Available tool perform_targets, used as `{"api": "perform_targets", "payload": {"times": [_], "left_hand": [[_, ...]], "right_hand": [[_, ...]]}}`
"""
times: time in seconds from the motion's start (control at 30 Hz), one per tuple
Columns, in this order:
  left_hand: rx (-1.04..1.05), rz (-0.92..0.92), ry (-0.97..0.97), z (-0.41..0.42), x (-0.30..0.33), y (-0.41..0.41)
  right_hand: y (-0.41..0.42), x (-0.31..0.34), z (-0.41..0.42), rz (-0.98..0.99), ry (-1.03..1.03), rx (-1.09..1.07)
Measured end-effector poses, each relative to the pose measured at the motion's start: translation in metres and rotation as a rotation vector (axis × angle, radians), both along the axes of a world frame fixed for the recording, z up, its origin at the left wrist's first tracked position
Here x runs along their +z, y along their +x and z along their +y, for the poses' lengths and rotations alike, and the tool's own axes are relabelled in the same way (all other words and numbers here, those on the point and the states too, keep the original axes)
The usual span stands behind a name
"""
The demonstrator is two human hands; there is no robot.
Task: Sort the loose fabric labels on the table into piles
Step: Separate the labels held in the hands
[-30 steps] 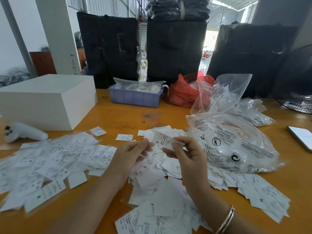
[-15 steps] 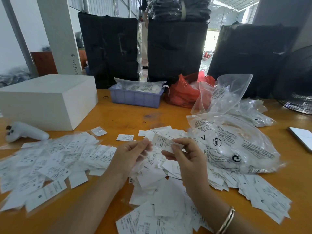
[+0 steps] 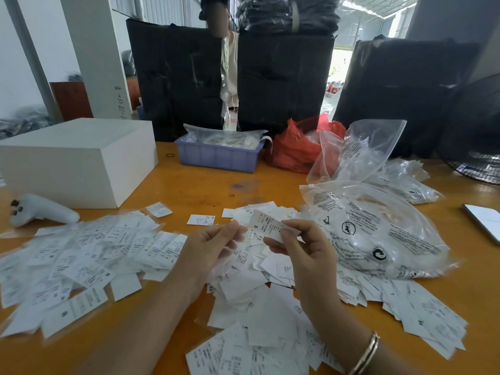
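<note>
The right hand (image 3: 305,253) pinches one label (image 3: 266,226) marked S between thumb and fingertips, lifted and tilted toward the face, likely so its size can be read before it goes to a pile. The left hand (image 3: 211,246) hovers just beside it with fingers loosely curled; whether it touches the label I cannot tell. Beneath and ahead of both hands lies the unsorted heap (image 3: 259,288); a spread pile (image 3: 81,255) sits left of the left hand, and a clear printed bag (image 3: 373,231) right of the right hand. Compared with half a second earlier, almost nothing differs: same pinch, same label, hands barely shifted.
</note>
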State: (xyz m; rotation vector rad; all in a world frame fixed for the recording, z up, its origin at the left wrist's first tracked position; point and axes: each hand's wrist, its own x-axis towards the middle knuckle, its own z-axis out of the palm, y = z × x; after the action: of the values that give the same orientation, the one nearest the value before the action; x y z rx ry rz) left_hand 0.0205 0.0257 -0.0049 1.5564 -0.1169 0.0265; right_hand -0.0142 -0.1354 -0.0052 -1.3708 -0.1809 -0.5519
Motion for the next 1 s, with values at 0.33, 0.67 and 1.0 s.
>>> {"api": "perform_targets", "payload": {"times": [0.33,0.67,1.0], "left_hand": [[-0.004,0.013,-0.008,-0.0001,0.0003,-0.0006],[-0.007,0.038,-0.013,-0.0011,0.0002,-0.0015],[-0.053,-0.069,0.142,-0.0034,0.0054,-0.0067]], "right_hand": [[0.0015,-0.0042,0.0015,0.008,-0.113,-0.006],[0.0006,-0.0068,0.0017,0.072,-0.264,0.043],[0.0038,-0.0073,-0.0014,0.224,-0.350,0.166]]}}
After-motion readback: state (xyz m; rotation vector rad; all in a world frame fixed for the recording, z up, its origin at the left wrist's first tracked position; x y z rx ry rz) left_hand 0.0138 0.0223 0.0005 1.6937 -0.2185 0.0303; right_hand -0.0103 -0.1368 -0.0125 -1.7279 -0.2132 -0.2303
